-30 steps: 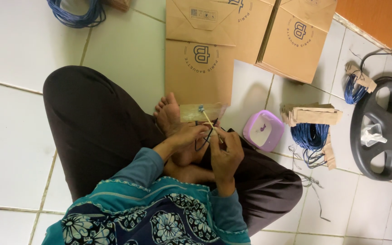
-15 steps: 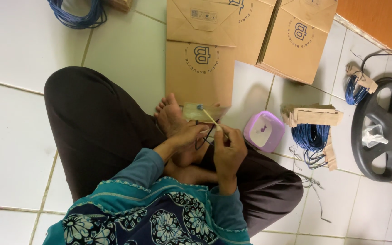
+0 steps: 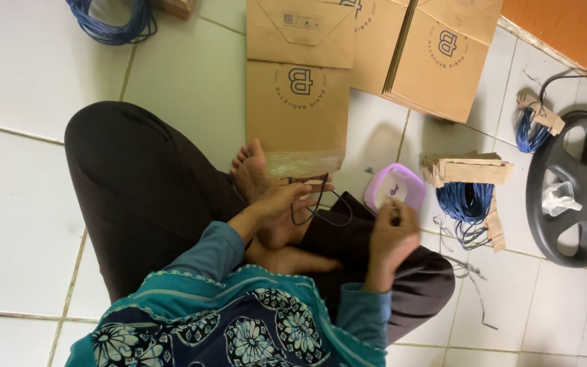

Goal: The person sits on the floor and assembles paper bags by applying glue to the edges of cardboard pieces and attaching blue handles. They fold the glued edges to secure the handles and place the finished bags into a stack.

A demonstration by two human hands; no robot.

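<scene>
So the person sits cross-legged on a white tiled floor [image 3: 28, 204], and the left hand [image 3: 283, 204] is pinched shut on a thin dark cord [image 3: 321, 211] right at the near edge of a flat brown paper bag [image 3: 298, 109], which lies just beyond the bare foot [image 3: 251, 170]. The cord hangs out of that pinch in a slack loop toward the right. The right hand [image 3: 390, 238] is raised beside a small lilac plastic tub [image 3: 394, 189], fingers curled together; I honestly can't tell whether it has the other end of the cord or something tiny in there.

If you want this bit to go well, my take: keep the left pinch close to the bag's clear taped strip so the cord end doesn't wander, keep the loop untwisted, and pull gently, since thin kraft paper tears at the edge if you yank.

Materials are pretty varied. The bag is matte kraft paper, creased flat, with a round printed mark and a glossy see-through band at its near end. More of the same bags [image 3: 436, 47] fan out at the far side. To the right, blue cord bundles [image 3: 467, 204] are wound round folded brown card pieces, smooth and wiry looking. Another blue coil [image 3: 110, 20] sits far left. A black spoked wheel-like thing [image 3: 572, 190] sits at the right edge, hard and shiny.
</scene>
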